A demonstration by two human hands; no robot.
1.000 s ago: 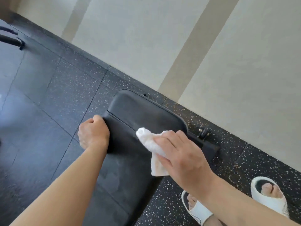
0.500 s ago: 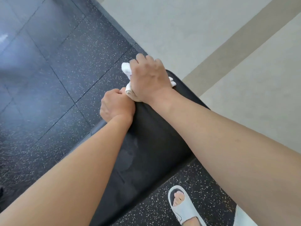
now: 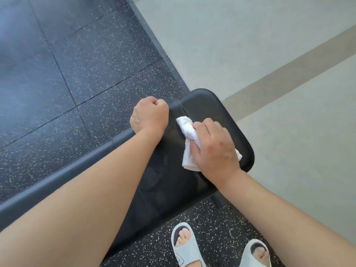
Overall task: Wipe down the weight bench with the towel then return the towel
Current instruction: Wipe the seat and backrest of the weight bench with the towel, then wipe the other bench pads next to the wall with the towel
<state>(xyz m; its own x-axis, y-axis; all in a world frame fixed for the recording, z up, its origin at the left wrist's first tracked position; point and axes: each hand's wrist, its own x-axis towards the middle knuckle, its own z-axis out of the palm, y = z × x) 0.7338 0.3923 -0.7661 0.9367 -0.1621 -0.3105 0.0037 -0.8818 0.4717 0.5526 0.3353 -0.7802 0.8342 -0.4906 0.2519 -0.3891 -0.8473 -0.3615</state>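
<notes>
Wiping step: right hand (image 3: 215,151) presses bunched towel (image 3: 187,130) on bench (image 3: 208,105) pad near the seam; left hand (image 3: 150,115) fisted, gripping pad edge. Next: probably sweep along remaining pad.

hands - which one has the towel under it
The right hand presses the white towel onto the bench pad; the left hand grips the pad's edge.

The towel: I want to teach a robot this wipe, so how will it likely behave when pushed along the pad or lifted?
The towel is bunched and creased under the right hand, so it is probably floppy and light. Pushed across the bench pad, it may crumple or roll up rather than slide flat. Lifted, its loose corner would likely droop.
</notes>
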